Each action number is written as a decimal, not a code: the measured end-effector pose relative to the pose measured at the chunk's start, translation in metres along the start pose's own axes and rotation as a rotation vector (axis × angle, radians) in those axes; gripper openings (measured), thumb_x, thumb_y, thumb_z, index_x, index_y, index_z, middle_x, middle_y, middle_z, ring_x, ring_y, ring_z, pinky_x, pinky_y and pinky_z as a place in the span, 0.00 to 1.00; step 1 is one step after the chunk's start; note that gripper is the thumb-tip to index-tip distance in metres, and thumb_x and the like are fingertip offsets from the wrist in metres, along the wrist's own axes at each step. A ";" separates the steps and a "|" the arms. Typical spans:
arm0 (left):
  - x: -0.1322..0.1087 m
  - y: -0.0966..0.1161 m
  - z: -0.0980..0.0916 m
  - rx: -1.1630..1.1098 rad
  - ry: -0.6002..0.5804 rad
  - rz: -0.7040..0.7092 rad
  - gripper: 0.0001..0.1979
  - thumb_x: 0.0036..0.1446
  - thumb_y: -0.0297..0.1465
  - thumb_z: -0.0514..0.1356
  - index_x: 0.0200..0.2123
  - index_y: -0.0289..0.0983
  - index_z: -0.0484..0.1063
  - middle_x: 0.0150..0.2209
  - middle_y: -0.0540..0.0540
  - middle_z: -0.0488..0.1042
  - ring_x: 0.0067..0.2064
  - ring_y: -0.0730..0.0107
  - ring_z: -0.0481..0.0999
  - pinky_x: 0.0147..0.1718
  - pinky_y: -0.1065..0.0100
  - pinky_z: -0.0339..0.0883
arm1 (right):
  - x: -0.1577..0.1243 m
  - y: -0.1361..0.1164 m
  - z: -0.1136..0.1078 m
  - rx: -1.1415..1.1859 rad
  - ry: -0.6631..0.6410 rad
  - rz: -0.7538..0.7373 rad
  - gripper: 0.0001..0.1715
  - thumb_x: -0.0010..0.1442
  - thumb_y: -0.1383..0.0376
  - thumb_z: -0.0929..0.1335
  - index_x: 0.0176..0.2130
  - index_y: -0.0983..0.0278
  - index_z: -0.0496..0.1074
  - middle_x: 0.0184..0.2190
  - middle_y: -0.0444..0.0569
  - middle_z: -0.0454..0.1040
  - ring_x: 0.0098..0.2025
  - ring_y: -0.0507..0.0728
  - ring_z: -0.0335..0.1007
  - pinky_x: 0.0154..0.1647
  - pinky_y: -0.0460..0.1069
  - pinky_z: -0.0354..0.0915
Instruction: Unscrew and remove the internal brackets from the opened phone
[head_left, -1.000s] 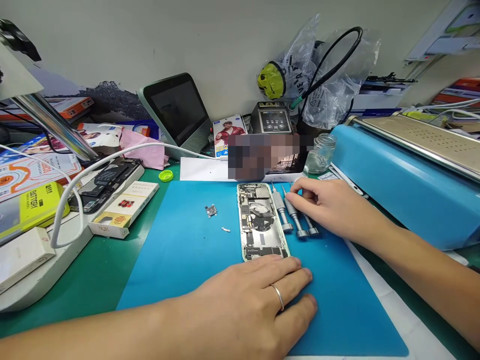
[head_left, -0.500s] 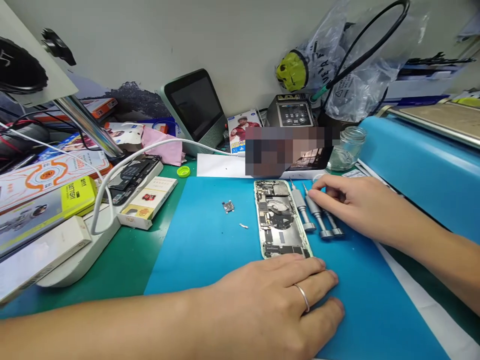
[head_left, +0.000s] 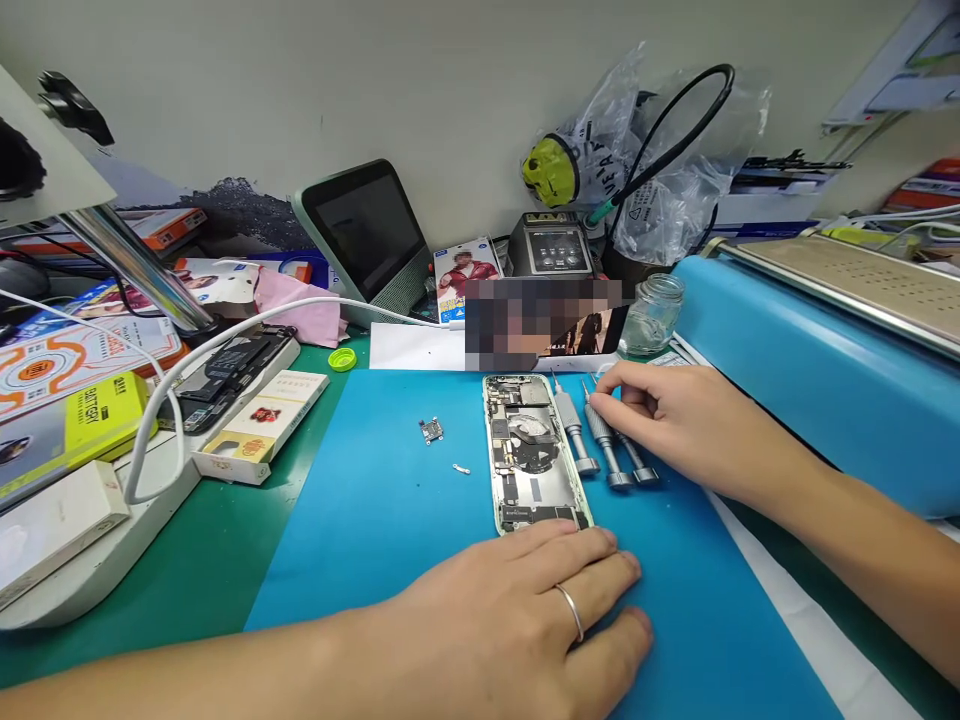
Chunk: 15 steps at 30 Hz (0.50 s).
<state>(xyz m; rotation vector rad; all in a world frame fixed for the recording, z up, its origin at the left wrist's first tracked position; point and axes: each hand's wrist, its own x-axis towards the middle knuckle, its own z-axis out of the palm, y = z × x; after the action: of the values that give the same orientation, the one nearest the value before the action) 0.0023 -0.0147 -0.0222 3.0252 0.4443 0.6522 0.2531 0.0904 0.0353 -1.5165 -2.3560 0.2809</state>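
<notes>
An opened phone with bare inner parts [head_left: 534,455] lies face up on the blue mat [head_left: 360,520]. My left hand [head_left: 525,610], with a ring on one finger, rests flat across its near end, fingers extended. Right of the phone lie three grey screwdrivers [head_left: 607,440] side by side. My right hand [head_left: 660,405] is over the upper part of the rightmost ones, thumb and forefinger pinched together; whether a screwdriver is between them is hidden. Left of the phone are a small circuit part [head_left: 432,431] and a tiny silvery piece [head_left: 461,469].
Behind the mat stand a propped phone [head_left: 585,332], a glass jar [head_left: 652,315] and a smart display [head_left: 371,235]. A blue machine [head_left: 810,370] is at the right. Boxes [head_left: 262,425], a white cable [head_left: 247,330] and a lamp pole [head_left: 139,270] occupy the left.
The camera view has shifted, so the scene sits farther left and slightly lower. Both hands keep nearly the same places beside the phone and the screwdrivers.
</notes>
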 end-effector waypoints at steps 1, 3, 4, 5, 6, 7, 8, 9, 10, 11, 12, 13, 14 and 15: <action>0.000 0.000 0.000 0.004 0.014 0.002 0.25 0.77 0.35 0.56 0.71 0.28 0.66 0.72 0.34 0.70 0.75 0.49 0.68 0.75 0.55 0.62 | 0.000 -0.002 -0.002 0.002 -0.006 0.000 0.23 0.71 0.48 0.65 0.31 0.57 0.75 0.18 0.44 0.72 0.21 0.57 0.66 0.28 0.53 0.55; 0.001 0.000 0.001 0.012 0.032 0.003 0.23 0.77 0.33 0.56 0.69 0.28 0.68 0.71 0.34 0.72 0.74 0.49 0.69 0.74 0.55 0.63 | -0.001 -0.005 -0.004 0.004 -0.011 0.003 0.24 0.71 0.47 0.65 0.30 0.57 0.74 0.18 0.44 0.72 0.21 0.57 0.65 0.28 0.53 0.55; 0.001 0.000 0.001 0.013 0.033 0.002 0.23 0.77 0.33 0.56 0.69 0.28 0.68 0.71 0.34 0.72 0.74 0.49 0.70 0.74 0.55 0.63 | -0.001 -0.005 -0.005 0.004 -0.011 0.005 0.24 0.71 0.47 0.65 0.30 0.57 0.74 0.18 0.44 0.71 0.21 0.57 0.65 0.28 0.53 0.55; 0.001 0.000 0.000 0.014 0.029 0.003 0.23 0.77 0.33 0.56 0.68 0.29 0.69 0.71 0.34 0.72 0.73 0.49 0.70 0.74 0.56 0.63 | -0.001 -0.005 -0.005 0.005 -0.010 0.008 0.24 0.71 0.47 0.65 0.30 0.57 0.74 0.18 0.43 0.71 0.20 0.57 0.65 0.28 0.53 0.55; 0.002 0.000 0.000 0.015 0.018 0.004 0.23 0.77 0.33 0.56 0.68 0.29 0.69 0.71 0.35 0.72 0.74 0.49 0.69 0.74 0.56 0.62 | -0.002 -0.005 -0.005 0.005 -0.010 0.011 0.24 0.71 0.46 0.65 0.31 0.57 0.74 0.17 0.43 0.71 0.20 0.57 0.65 0.28 0.53 0.55; 0.002 0.000 -0.001 0.017 0.015 0.012 0.23 0.77 0.34 0.56 0.68 0.29 0.69 0.71 0.35 0.72 0.74 0.49 0.69 0.75 0.55 0.60 | -0.002 -0.004 -0.004 0.006 -0.008 0.014 0.25 0.71 0.46 0.65 0.31 0.57 0.75 0.17 0.43 0.71 0.20 0.57 0.65 0.28 0.53 0.55; 0.002 0.000 -0.003 0.020 0.018 0.020 0.23 0.77 0.35 0.56 0.68 0.29 0.69 0.71 0.36 0.72 0.74 0.49 0.68 0.75 0.55 0.59 | -0.002 -0.004 -0.004 0.006 -0.007 0.015 0.25 0.71 0.45 0.65 0.31 0.57 0.75 0.17 0.43 0.70 0.20 0.57 0.66 0.28 0.53 0.55; 0.002 0.000 -0.005 0.019 0.029 0.027 0.23 0.77 0.35 0.56 0.68 0.29 0.69 0.71 0.36 0.72 0.74 0.50 0.68 0.76 0.55 0.58 | -0.002 -0.004 -0.003 0.007 -0.006 0.016 0.26 0.71 0.44 0.64 0.32 0.57 0.75 0.17 0.43 0.70 0.20 0.58 0.66 0.28 0.53 0.55; 0.003 0.001 -0.007 0.016 0.041 0.034 0.22 0.77 0.35 0.56 0.67 0.30 0.71 0.70 0.37 0.73 0.73 0.51 0.69 0.76 0.56 0.57 | -0.002 -0.003 -0.002 0.009 -0.003 0.015 0.27 0.71 0.42 0.64 0.32 0.57 0.76 0.17 0.43 0.70 0.20 0.58 0.66 0.28 0.53 0.55; 0.004 0.001 -0.010 0.010 0.044 0.047 0.20 0.78 0.35 0.56 0.66 0.31 0.72 0.69 0.39 0.74 0.71 0.53 0.70 0.76 0.56 0.57 | -0.002 -0.004 -0.001 0.010 0.002 0.013 0.29 0.71 0.41 0.63 0.33 0.57 0.76 0.16 0.43 0.69 0.20 0.58 0.66 0.28 0.54 0.54; 0.005 0.001 -0.014 0.000 0.042 0.064 0.19 0.78 0.34 0.56 0.64 0.32 0.74 0.68 0.41 0.75 0.69 0.55 0.72 0.75 0.58 0.59 | -0.002 -0.004 0.000 0.012 0.007 0.010 0.30 0.71 0.39 0.62 0.33 0.57 0.76 0.17 0.43 0.69 0.20 0.58 0.65 0.28 0.54 0.54; 0.007 0.001 -0.017 -0.013 0.042 0.083 0.17 0.78 0.34 0.56 0.62 0.32 0.75 0.65 0.42 0.77 0.66 0.57 0.74 0.73 0.59 0.61 | -0.002 -0.004 0.000 0.014 0.014 0.005 0.31 0.71 0.39 0.62 0.34 0.57 0.76 0.17 0.43 0.70 0.20 0.58 0.65 0.28 0.54 0.54; 0.009 0.001 -0.021 -0.025 0.039 0.109 0.16 0.78 0.33 0.56 0.60 0.32 0.76 0.63 0.43 0.79 0.61 0.58 0.76 0.70 0.60 0.65 | -0.001 -0.005 0.001 0.017 0.021 -0.001 0.30 0.71 0.39 0.62 0.34 0.57 0.76 0.17 0.44 0.70 0.20 0.59 0.65 0.28 0.54 0.54; 0.011 0.001 -0.026 -0.034 0.061 0.134 0.15 0.78 0.33 0.56 0.58 0.31 0.78 0.58 0.43 0.81 0.56 0.60 0.78 0.64 0.61 0.69 | -0.001 -0.006 0.002 0.020 0.027 -0.007 0.29 0.70 0.40 0.63 0.34 0.57 0.76 0.17 0.44 0.70 0.20 0.59 0.65 0.28 0.54 0.53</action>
<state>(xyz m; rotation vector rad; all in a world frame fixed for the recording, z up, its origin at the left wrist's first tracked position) 0.0022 -0.0139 0.0059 3.0294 0.2310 0.7531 0.2480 0.0871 0.0354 -1.4930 -2.3303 0.2795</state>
